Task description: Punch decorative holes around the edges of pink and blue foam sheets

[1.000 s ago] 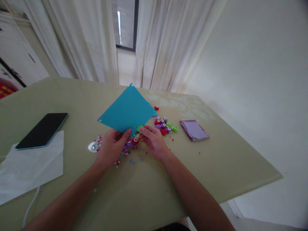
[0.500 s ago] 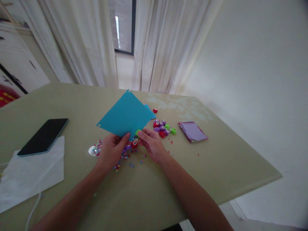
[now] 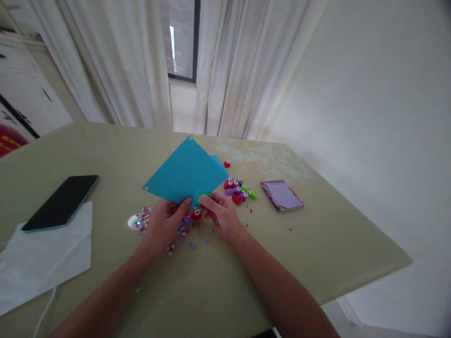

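Observation:
My left hand (image 3: pixel 164 225) pinches the lower edge of a blue square card (image 3: pixel 186 173), thumb on top. The card is tilted up above the table, with small cut-outs at its left and far corners. My right hand (image 3: pixel 225 218) is closed on a small green paper punch (image 3: pixel 202 197) at the card's near corner; my fingers hide most of the punch. Below the card lie a red punch (image 3: pixel 196 214) and purple ones, partly covered by my hands. Tiny coloured paper bits (image 3: pixel 182 231) are scattered around them.
Several red, purple and green punches (image 3: pixel 237 188) sit right of the card, with one red punch (image 3: pixel 227 164) farther back. A stack of lilac cards (image 3: pixel 282 195) lies at the right. At the left are a phone (image 3: pixel 61 202), a white sheet (image 3: pixel 52 263) and a cable (image 3: pixel 45 312).
The card's far corner has dipped slightly and the whole view has shifted a little. Both hands keep their grip on the card and the green punch.

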A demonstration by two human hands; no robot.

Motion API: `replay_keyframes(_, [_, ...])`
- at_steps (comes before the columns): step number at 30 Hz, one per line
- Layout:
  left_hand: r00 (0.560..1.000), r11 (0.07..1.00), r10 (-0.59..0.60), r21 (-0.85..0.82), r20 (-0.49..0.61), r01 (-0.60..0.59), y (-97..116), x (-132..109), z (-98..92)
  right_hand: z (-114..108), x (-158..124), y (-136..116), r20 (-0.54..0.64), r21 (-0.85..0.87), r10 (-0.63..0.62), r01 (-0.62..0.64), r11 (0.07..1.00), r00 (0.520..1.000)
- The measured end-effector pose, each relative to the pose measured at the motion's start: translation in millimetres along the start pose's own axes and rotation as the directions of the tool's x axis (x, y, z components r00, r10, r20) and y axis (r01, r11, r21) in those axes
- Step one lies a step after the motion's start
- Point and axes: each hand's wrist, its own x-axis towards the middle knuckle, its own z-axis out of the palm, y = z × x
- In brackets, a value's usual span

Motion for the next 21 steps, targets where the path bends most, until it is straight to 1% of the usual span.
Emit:
replay_keyframes(2, [1.000, 1.000, -0.022, -0.018, -0.017, 0.021, 2.6, 0.8, -0.7, 0.0, 1.0, 0.4, 0.027, 0.020, 0.018, -0.018, 1.000, 0.999])
replay_keyframes(5, [0.997, 0.999, -0.039, -0.022, -0.073, 0.037, 3.5, 3.1, -3.8, -3.3, 3.7, -2.3, 0.065, 0.033, 0.034, -0.036, 0.999, 0.997])
replay_keyframes(7, [0.994, 0.999, -0.049, -0.004, -0.095, 0.049, 2.2, 4.5, -6.4, -10.0, 6.1, -7.3, 0.031, -0.051, -0.023, 0.025, 0.998, 0.999])
replay_keyframes(9, [0.991, 0.998, -0.060, 0.009, -0.117, 0.062, 0.9, 5.5, -8.6, -20.7, 8.5, -14.0, -0.018, -0.257, -0.134, 0.125, 0.958, 0.991])
replay_keyframes(10, [0.989, 0.998, -0.063, 0.009, -0.131, 0.065, 0.7, 5.8, -9.4, -27.0, 9.7, -17.4, -0.024, -0.397, -0.193, 0.168, 0.902, 0.981])
replay_keyframes(11, [0.988, 0.998, -0.064, 0.009, -0.142, 0.066, 0.9, 5.9, -9.9, -33.3, 10.7, -20.3, 0.001, -0.547, -0.227, 0.190, 0.815, 0.974])
replay_keyframes(12, [0.987, 0.998, -0.062, 0.010, -0.145, 0.064, 1.3, 6.0, -10.3, -39.2, 11.5, -22.4, 0.040, -0.679, -0.241, 0.203, 0.706, 0.970])
replay_keyframes(13, [0.988, 0.998, -0.057, 0.010, -0.146, 0.059, 1.9, 6.0, -10.6, -44.3, 12.2, -23.6, 0.051, -0.776, -0.264, 0.205, 0.597, 0.963])
replay_keyframes(14, [0.989, 0.999, -0.046, 0.013, -0.144, 0.048, 2.4, 6.1, -10.9, -48.2, 12.7, -23.7, 0.051, -0.844, -0.278, 0.190, 0.502, 0.959])
replay_keyframes(15, [0.989, 0.999, -0.032, 0.019, -0.143, 0.035, 2.6, 6.4, -11.4, -50.9, 13.1, -23.0, 0.054, -0.886, -0.273, 0.172, 0.431, 0.961])
replay_keyframes(16, [0.989, 0.999, -0.022, 0.033, -0.143, 0.027, 2.5, 6.9, -12.0, -52.4, 13.4, -21.6, 0.059, -0.910, -0.262, 0.160, 0.383, 0.963])
replay_keyframes(17, [0.989, 0.998, -0.016, 0.055, -0.144, 0.024, 1.9, 7.6, -12.9, -52.9, 13.6, -20.1, 0.073, -0.920, -0.241, 0.159, 0.358, 0.968])
replay_keyframes(18, [0.990, 0.996, -0.013, 0.080, -0.143, 0.025, 0.8, 8.5, -14.0, -52.7, 13.8, -18.8, 0.093, -0.919, -0.221, 0.169, 0.357, 0.971])
replay_keyframes(19, [0.991, 0.994, -0.012, 0.107, -0.135, 0.026, -0.6, 9.6, -15.3, -51.9, 14.1, -17.9, 0.112, -0.907, -0.210, 0.186, 0.378, 0.971])
replay_keyframes(20, [0.993, 0.991, -0.011, 0.133, -0.118, 0.027, -2.4, 10.7, -16.6, -50.8, 14.4, -17.8, 0.125, -0.884, -0.208, 0.204, 0.421, 0.970])
replay_keyframes(21, [0.995, 0.988, -0.006, 0.156, -0.098, 0.021, -4.3, 11.8, -17.7, -49.6, 14.8, -18.3, 0.131, -0.847, -0.209, 0.219, 0.484, 0.969])
